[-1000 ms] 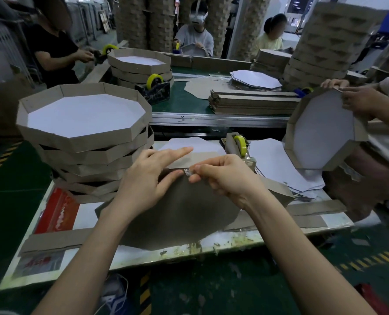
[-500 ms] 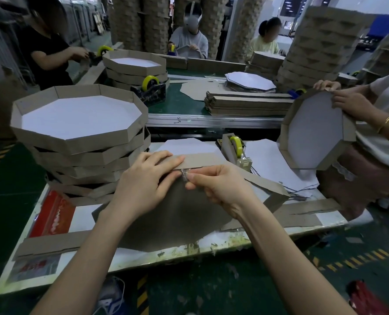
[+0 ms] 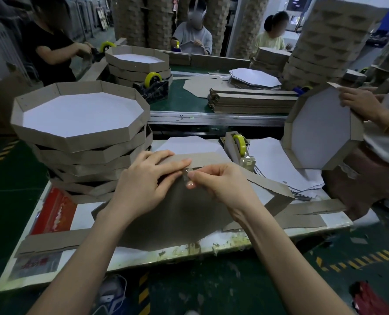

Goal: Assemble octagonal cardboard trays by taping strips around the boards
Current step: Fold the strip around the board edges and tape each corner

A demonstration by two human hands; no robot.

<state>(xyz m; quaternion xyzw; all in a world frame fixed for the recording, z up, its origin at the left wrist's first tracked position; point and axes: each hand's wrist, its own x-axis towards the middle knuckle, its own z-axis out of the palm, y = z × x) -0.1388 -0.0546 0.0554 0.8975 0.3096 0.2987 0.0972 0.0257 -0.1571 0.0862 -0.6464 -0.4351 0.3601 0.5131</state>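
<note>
Grey-brown cardboard takes up the middle of the bench. It is a board lying dull side up, with its near corner reaching the bench's front edge. Both forearms cover much of it, so its full outline cannot be followed, and its left edge is hidden under the wrist. A strip stands along the board's far edge and runs on to the right, bending round a corner. How it meets the board beneath the hands cannot be made out. The tape is a small clear piece, hard to see. It shows only as a pale glint between the two hands, at the seam of strip and board.

The left hand lies across the board. Its fingers are nearly straight and close together, pressing on the strip, and the fingertips stop just left of the tape. The right hand pinches the tape between thumb and forefinger with the other fingers curled in. Its fingertips almost meet those of the left hand.

Just behind the strip a tape holder with a yellow roll stands beside white sheets. To the left rises a stack of trays, the lower ones partly hidden behind the left hand. At the right edge another person's hand holds a tray upright, and that person is cut off by the frame.
</note>
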